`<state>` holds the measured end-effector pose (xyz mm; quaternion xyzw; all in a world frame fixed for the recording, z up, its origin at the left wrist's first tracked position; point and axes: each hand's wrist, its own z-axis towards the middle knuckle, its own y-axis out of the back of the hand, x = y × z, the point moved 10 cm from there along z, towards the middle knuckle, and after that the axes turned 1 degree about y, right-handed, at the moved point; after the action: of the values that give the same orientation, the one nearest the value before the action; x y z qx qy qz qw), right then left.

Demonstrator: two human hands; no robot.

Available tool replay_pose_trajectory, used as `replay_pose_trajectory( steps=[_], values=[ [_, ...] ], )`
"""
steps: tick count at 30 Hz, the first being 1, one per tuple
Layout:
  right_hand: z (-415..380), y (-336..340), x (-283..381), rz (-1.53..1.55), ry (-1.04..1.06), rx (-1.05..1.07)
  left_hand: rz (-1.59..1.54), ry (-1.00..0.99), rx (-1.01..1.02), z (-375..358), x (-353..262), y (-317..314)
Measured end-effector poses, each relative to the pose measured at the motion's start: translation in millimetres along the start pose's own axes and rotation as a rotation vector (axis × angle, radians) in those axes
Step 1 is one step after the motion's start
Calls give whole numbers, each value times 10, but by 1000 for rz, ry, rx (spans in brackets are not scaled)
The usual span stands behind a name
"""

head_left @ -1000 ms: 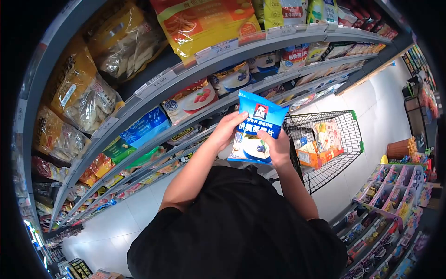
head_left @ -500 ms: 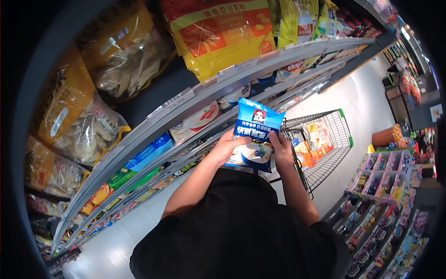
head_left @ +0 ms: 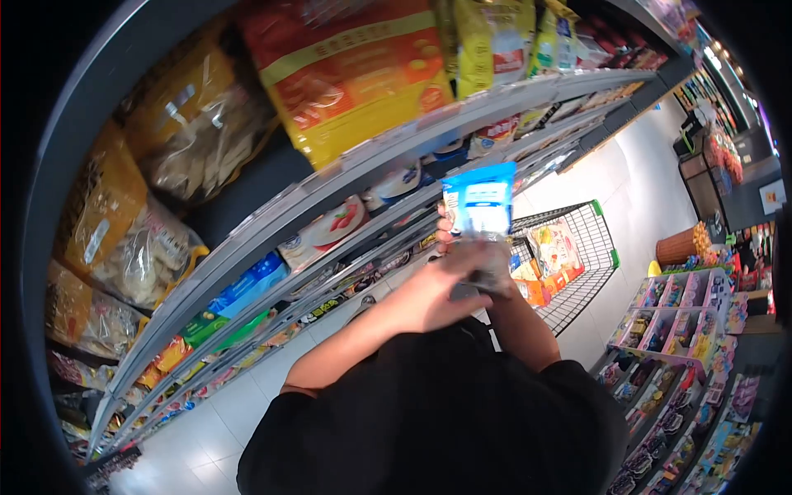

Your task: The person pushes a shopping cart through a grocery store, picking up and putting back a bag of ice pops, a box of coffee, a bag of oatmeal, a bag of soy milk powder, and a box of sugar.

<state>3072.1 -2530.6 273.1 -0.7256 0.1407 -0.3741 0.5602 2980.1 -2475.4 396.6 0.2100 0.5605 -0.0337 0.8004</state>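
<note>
Two bare hands meet at one blue-and-white packet (head_left: pixel 478 198), which is raised in front of the person's black shirt (head_left: pixel 429 412), between the long shelving (head_left: pixel 272 202) and a wire cart (head_left: pixel 587 289). Its blue upper end points up and away from the body; glare and blur wash out the print.

The right hand (head_left: pixel 497 271) grips the lower part of the packet, mostly from behind, and fingertips show curled around its left edge. The left hand (head_left: pixel 445 289) lies across in front of the packet's lower part, its fingers reaching toward the right hand and its thumb held apart from them, so it is partly spread. Motion blur hides whether the left hand touches the packet.

Just to the right of the packet, the cart has black mesh and green corner pieces. Inside it are a pale bag with pink and red print (head_left: pixel 554 246) and orange packs (head_left: pixel 536 293).

On the upper shelf, a large red-and-yellow bag (head_left: pixel 355 82) stands between golden bags with clear windows (head_left: pixel 124 219) and yellow pouches (head_left: pixel 495 45). Below, a pack with strawberries on it (head_left: pixel 330 224) sits near a blue pack (head_left: pixel 250 285). At the far right, a brown container (head_left: pixel 683 247) stands beyond a pink-edged display rack (head_left: pixel 672 318) of small goods, beside pale floor tiles (head_left: pixel 223 421).
</note>
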Motion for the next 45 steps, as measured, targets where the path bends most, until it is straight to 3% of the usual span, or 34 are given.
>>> replay_pose_trajectory(
  steps=[1,4,6,8,10,11,12,14,15,16,18,20,21,22,24,26,33,38,40,42,43,44,45],
  values=[
    [246,193,-67,228,-242,430,115,-76,76,75,-123,-197],
    [259,21,32,604,-165,695,267,-184,213,123,-117,-673],
    [228,63,149,537,-153,723,330,-224,269,172,-33,-812],
    [186,154,191,487,-140,746,291,-100,351,178,114,-892],
    [252,427,209,307,-173,678,249,-29,326,252,109,-868],
    [-101,119,503,63,120,306,197,50,147,335,143,-693],
    [39,938,431,28,9,-15,145,125,-36,387,186,-496],
    [-110,1102,1080,-323,441,-583,-202,374,-232,400,752,-303],
    [-168,963,1230,-399,546,-613,-269,402,-281,459,947,-246],
    [-245,868,1350,-471,656,-641,-333,427,-328,518,1150,-196],
    [-154,755,1430,-615,796,-441,-15,414,-428,664,1222,39],
    [-23,582,1465,-675,809,-337,151,531,-467,825,1311,257],
    [71,473,1506,-676,805,-283,191,466,-466,1000,1077,332],
    [170,381,1577,-693,809,-226,94,510,-477,1051,1217,404],
    [442,238,1794,-837,797,-182,307,377,-616,1193,1167,722],
    [628,194,1887,-887,920,-154,397,423,-624,1262,1162,785],
    [1091,318,1736,-622,718,-66,183,288,-823,1223,1208,853],
    [1125,241,1699,-901,805,-162,418,451,-811,1245,1371,1024],
    [843,76,1713,-1295,1226,-459,535,531,-774,1250,1449,1081],
    [718,-148,1573,-1451,1331,-415,560,381,-852,1281,1604,1187],
    [731,-234,1475,-1576,1339,-390,523,356,-789,1303,1670,1186],
    [769,-301,1398,-1703,1342,-368,26,327,-745,1269,2198,1208],
    [881,-317,1356,-1789,1301,-340,-129,245,-776,1259,2461,1312]
  ],
)
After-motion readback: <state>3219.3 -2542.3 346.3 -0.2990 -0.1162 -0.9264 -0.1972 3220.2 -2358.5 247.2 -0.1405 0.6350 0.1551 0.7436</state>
